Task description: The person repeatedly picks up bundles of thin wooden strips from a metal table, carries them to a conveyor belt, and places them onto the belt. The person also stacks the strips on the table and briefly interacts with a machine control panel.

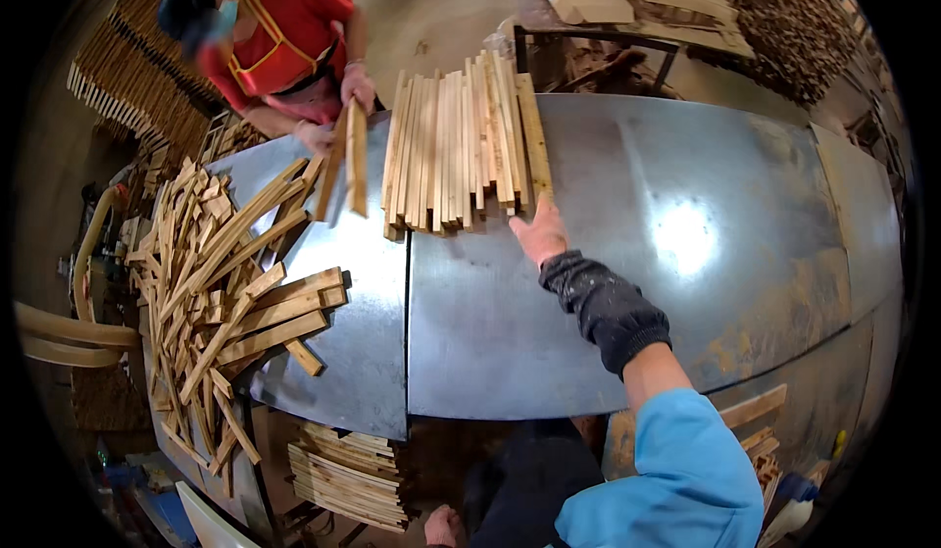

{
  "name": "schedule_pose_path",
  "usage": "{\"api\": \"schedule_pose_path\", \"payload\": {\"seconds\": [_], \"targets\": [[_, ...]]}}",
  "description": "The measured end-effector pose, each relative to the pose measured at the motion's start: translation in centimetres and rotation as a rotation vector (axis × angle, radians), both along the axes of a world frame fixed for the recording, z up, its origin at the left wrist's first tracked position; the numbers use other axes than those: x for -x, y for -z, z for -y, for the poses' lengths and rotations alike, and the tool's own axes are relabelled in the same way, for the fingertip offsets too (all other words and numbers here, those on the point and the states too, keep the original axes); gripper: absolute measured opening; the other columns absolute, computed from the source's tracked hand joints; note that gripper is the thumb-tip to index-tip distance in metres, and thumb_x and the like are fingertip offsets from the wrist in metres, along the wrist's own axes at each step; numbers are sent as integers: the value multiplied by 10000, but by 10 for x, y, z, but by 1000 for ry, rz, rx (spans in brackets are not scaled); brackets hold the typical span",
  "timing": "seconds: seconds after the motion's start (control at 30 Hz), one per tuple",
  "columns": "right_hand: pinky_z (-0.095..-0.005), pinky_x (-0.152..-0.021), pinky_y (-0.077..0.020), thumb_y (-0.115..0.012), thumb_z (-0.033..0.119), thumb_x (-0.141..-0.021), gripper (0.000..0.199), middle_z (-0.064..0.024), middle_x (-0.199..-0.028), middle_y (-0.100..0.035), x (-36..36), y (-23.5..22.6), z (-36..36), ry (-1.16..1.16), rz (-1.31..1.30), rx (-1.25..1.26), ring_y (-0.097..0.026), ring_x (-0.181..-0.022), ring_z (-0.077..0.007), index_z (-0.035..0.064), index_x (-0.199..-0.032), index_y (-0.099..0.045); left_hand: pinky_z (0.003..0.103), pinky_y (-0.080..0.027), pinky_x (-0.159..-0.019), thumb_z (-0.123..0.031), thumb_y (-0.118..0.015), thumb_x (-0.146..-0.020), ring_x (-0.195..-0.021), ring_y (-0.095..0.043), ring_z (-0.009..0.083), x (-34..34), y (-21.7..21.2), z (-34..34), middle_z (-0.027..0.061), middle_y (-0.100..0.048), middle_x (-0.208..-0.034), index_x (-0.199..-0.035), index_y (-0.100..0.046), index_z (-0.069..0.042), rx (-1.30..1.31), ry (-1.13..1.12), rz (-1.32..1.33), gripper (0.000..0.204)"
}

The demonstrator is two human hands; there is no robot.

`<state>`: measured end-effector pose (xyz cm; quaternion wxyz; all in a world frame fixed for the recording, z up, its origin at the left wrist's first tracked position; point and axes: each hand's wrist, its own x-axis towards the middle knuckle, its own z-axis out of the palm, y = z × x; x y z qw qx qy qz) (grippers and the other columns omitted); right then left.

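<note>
Right hand [542, 234] at near end of wooden strip [534, 141]; left hand [444, 527] low.

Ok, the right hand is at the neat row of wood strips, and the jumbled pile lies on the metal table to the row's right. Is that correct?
Not quite: the head view shows the jumbled pile on the metal table to the left of the neat row. The right hand is at that row.
</note>
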<state>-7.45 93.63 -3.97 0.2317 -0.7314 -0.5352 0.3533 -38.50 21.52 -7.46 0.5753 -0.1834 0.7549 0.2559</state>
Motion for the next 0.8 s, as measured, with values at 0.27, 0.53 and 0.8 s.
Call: {"api": "schedule_pose_path", "payload": {"seconds": [0.27, 0.53, 0.8], "targets": [[-480, -1227, -472, -739, 629, -954, 1050, -216, -1640, -522, 40, -13, -118, -36, 301, 241, -546, -1485, -387, 44, -1717, -318, 464, -516, -1152, -417, -634, -1058, -1328, -679, 366, -50, -57, 49, 213, -725, -1432, -1489, -674, -131, -218, 898, -212, 520], [-465, -1035, -579, -844, 314, -889, 649, -244, -1309, -741, 33, -4, -133, 88, 68, 241, -724, -1216, -395, -35, -1389, -624, 430, -543, -974, -263, -700, -995, -1112, -693, 305, -62, -42, 21, 154, -744, -1231, -1381, -711, -75, -86, 617, -164, 429], [-354, -966, -569, -765, 229, -967, 512, -57, -1216, -712, -9, 3, 25, 126, -1108, 178, -687, -1106, -184, -16, -1403, -654, 401, -567, -825, -130, -754, -939, -927, -706, 253, -24, 16, -12, 106, -761, -1047, -1238, -743, -19, -210, 522, -295, 319]]}}
